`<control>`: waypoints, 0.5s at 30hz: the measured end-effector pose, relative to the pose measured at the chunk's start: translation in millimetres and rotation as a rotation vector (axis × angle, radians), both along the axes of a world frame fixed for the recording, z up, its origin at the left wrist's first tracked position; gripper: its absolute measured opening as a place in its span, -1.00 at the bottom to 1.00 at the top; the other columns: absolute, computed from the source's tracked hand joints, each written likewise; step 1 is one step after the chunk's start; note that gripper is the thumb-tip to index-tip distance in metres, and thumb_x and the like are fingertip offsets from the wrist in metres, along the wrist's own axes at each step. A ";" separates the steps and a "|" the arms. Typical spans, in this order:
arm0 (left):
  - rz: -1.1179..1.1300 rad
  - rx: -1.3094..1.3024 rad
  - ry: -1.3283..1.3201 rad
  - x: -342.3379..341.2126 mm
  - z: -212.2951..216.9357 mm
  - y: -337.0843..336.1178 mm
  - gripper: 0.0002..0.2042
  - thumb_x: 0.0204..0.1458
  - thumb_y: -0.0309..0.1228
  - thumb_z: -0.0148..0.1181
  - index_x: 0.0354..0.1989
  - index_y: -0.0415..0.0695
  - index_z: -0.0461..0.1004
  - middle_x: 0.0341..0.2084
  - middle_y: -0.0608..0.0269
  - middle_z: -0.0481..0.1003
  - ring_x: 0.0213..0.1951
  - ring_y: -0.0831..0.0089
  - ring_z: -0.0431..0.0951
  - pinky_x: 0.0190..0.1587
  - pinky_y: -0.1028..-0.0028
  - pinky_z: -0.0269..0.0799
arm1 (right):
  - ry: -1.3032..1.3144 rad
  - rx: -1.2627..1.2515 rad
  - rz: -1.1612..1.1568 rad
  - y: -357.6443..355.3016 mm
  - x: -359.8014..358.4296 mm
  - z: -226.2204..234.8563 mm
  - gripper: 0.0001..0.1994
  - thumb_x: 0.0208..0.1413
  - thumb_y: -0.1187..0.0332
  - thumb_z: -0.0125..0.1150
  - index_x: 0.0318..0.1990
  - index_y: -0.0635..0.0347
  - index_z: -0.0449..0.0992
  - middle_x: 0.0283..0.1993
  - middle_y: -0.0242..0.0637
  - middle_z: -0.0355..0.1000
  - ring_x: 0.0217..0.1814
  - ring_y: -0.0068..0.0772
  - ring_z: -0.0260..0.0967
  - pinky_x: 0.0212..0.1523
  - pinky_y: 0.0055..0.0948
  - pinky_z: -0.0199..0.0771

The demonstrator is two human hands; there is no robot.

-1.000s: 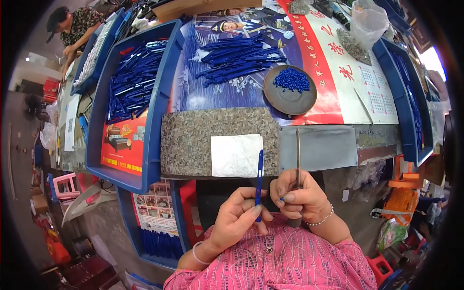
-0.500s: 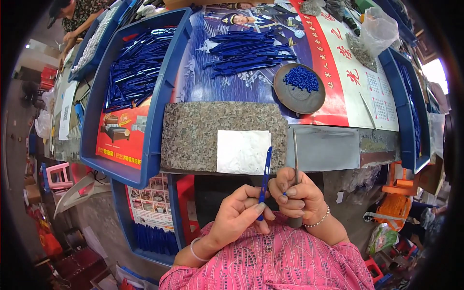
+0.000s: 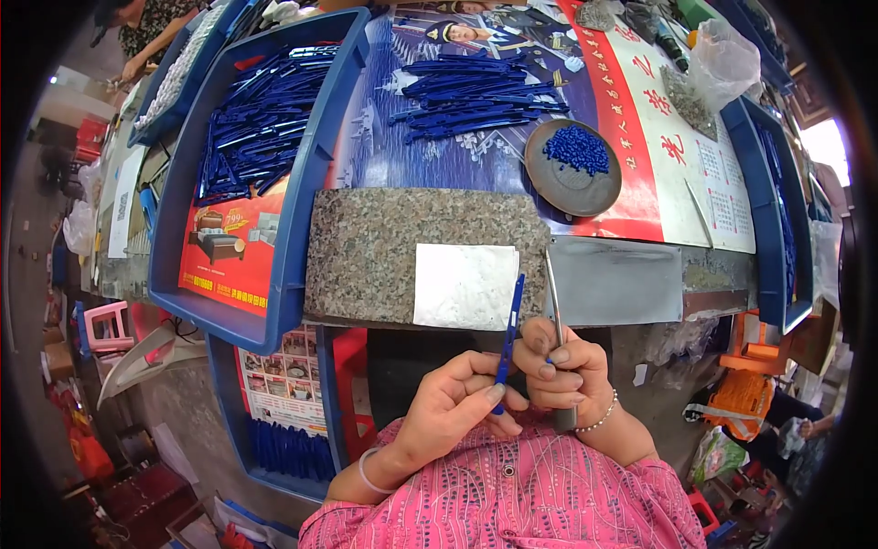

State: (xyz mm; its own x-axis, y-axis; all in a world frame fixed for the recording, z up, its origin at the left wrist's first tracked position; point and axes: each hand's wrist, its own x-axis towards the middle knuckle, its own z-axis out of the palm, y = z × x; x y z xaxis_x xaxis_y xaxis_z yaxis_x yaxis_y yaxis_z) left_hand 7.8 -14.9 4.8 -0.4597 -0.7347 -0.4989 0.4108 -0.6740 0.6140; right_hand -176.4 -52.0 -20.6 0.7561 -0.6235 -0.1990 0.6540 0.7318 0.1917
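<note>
My left hand [image 3: 448, 407] is closed on a slim, glossy blue plastic strip [image 3: 513, 320], which points up and away over the table edge. Close beside it, my right hand [image 3: 576, 380] grips a thin metal rod-like tool [image 3: 554, 297], held nearly upright with a thicker grey lower end. A tiny blue piece [image 3: 549, 360] shows at the right fingertips. Beyond the hands, a white paper square [image 3: 465, 285] lies on a speckled stone slab [image 3: 366, 247]. Small blue parts [image 3: 576, 149] sit in a round dark dish [image 3: 578, 199]. Behind the slab is a pile of blue strips [image 3: 480, 96].
A blue tray [image 3: 322, 174] with many blue strips stands left; another blue tray [image 3: 773, 229] is at the right. Below the table edge, a blue bin [image 3: 233, 403] holds more strips. A grey plate [image 3: 617, 279] adjoins the slab. Another person's arm [image 3: 155, 48] shows at the far left.
Both hands keep their holds and have shifted only slightly. The rod now leans more to the left at its tip. The scene has moved a little with the head.
</note>
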 end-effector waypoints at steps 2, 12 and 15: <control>-0.003 -0.009 0.001 -0.3 -1.2 -0.5 -0.81 0.12 -0.57 -0.16 -0.10 -0.30 0.20 -0.36 -0.08 0.47 -0.44 0.24 0.57 -0.39 0.41 0.56 | -0.049 0.003 -0.006 -0.3 0.4 -2.2 -0.89 0.02 0.58 -0.05 -0.27 0.37 0.26 -0.42 -0.19 0.20 -0.78 -0.74 -0.08 -0.83 -0.72 0.04; 0.007 -0.010 0.022 -0.9 -0.4 -1.8 -0.82 0.13 -0.53 -0.15 -0.11 -0.28 0.20 -0.36 -0.06 0.48 -0.45 0.27 0.58 -0.42 0.45 0.55 | -0.160 0.053 -0.054 0.5 2.6 -3.0 -0.86 0.00 0.57 -0.09 -0.25 0.36 0.22 -0.44 -0.19 0.19 -0.78 -0.73 0.00 -0.84 -0.72 0.11; 0.005 -0.013 0.022 -1.1 0.3 -2.8 -0.82 0.13 -0.52 -0.15 -0.11 -0.27 0.21 -0.37 -0.05 0.48 -0.46 0.28 0.58 -0.43 0.46 0.55 | -0.167 0.061 -0.064 2.1 3.0 -3.3 -0.87 -0.02 0.58 -0.10 -0.28 0.34 0.21 -0.44 -0.17 0.20 -0.78 -0.73 0.02 -0.83 -0.72 0.14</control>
State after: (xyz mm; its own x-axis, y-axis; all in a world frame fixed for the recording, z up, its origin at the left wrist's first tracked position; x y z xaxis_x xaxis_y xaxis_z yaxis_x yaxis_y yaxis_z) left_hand 6.7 -17.7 5.1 -0.4664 -0.7437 -0.4789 0.4280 -0.6636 0.6135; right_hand -173.5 -49.9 -23.9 0.7406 -0.6623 -0.1130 0.6544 0.6730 0.3446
